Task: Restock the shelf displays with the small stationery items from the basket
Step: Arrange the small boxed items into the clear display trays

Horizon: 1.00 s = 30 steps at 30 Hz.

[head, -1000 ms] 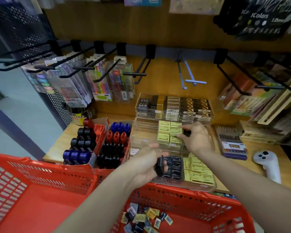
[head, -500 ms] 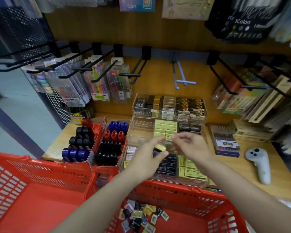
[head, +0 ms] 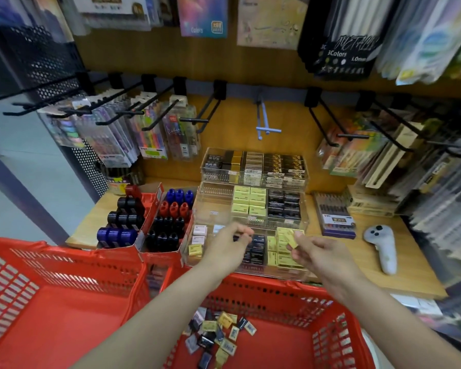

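Red baskets, yellow and black packets on a tan wooden shelf

Two red baskets [head: 64, 302], their walls pierced in slotted grids, stand before the tan shelf [head: 410, 265]. Pale yellow boxes [head: 248, 202] sit beside black ones [head: 284, 206] in a clear tray [head: 213, 206]. The right hand [head: 322, 253] pinches a yellow box [head: 293, 239]. Blue, red and black caps [head: 175, 209] fill a red carton; a white controller [head: 382, 246] has dark buttons.

Far above the grips, a hanging black pen pack [head: 339, 50] reads "3Colors" and "1.0mm". Left of it, a blue-pink packet [head: 202, 16] reads "Colors". Other labels are too blurred to read.
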Each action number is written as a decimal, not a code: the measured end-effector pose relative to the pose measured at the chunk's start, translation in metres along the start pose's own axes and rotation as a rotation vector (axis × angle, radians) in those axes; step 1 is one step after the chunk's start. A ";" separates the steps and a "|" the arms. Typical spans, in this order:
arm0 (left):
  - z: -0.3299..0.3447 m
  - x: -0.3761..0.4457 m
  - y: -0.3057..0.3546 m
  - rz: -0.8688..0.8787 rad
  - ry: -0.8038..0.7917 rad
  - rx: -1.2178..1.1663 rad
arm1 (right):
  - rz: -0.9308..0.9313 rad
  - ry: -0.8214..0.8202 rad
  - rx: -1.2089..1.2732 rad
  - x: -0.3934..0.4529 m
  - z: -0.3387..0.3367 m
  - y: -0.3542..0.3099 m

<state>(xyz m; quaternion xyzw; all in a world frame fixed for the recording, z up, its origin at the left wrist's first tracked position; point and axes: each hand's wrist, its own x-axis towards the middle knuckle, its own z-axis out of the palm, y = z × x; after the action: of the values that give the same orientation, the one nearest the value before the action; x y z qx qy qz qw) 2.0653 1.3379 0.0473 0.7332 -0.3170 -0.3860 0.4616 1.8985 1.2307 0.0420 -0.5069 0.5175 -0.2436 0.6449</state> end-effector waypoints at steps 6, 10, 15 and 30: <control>0.025 0.008 0.002 0.321 -0.092 0.297 | 0.266 -0.095 0.259 -0.002 -0.005 0.011; 0.040 0.016 0.000 0.412 -0.057 0.402 | 0.237 -0.103 0.219 0.001 0.003 0.018; 0.046 0.034 -0.010 0.373 0.022 0.482 | 0.075 -0.063 0.030 0.012 -0.005 0.023; 0.056 0.071 -0.032 0.264 0.001 0.525 | -0.496 0.204 -0.758 0.057 -0.017 0.053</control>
<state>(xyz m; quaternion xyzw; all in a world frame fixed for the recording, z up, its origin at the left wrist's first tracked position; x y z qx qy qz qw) 2.0563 1.2671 -0.0173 0.7800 -0.4984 -0.2272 0.3025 1.8913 1.1953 -0.0290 -0.7888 0.4940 -0.2327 0.2822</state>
